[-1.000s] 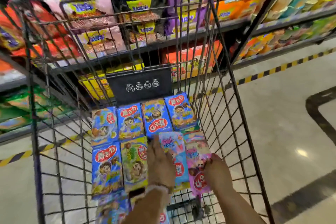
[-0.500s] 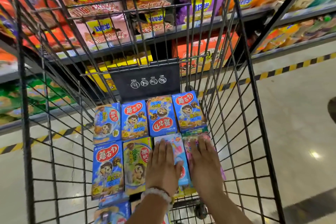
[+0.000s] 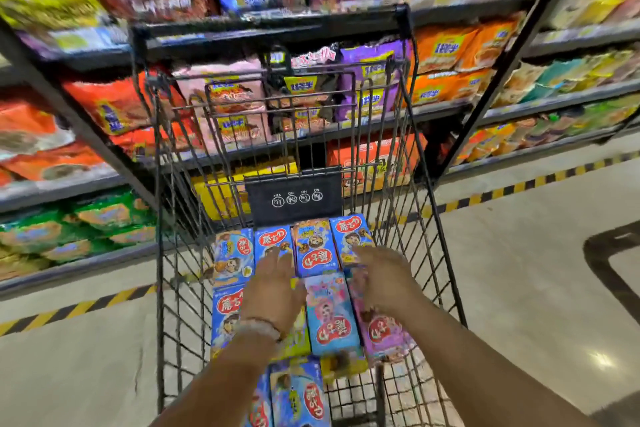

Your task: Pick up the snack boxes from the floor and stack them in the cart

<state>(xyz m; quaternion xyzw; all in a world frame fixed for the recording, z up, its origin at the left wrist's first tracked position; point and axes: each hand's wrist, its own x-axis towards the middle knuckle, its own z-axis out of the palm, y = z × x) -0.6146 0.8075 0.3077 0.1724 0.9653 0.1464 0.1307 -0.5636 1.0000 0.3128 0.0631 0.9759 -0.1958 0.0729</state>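
Observation:
Several flat snack boxes lie in rows on the bottom of a black wire cart [image 3: 446, 274]. Most are blue, like the box [image 3: 313, 248] in the far row. A light blue box [image 3: 332, 314] and a pink box [image 3: 382, 328] lie side by side in the middle row. My left hand [image 3: 273, 288], with a bead bracelet at the wrist, hovers over the boxes with fingers spread. My right hand [image 3: 384, 276] is raised over the pink box, fingers apart. Neither hand holds anything.
Shelves [image 3: 104, 55] packed with bagged snacks rise behind and to both sides of the cart. A black plate with warning icons [image 3: 294, 199] hangs on the cart's far wall. Yellow-black tape [image 3: 519, 187] marks the pale tiled floor along the shelves.
Both hands have lifted off the light blue and pink boxes, which stay flat in the cart. The view has tilted up, so more of the shelves shows.

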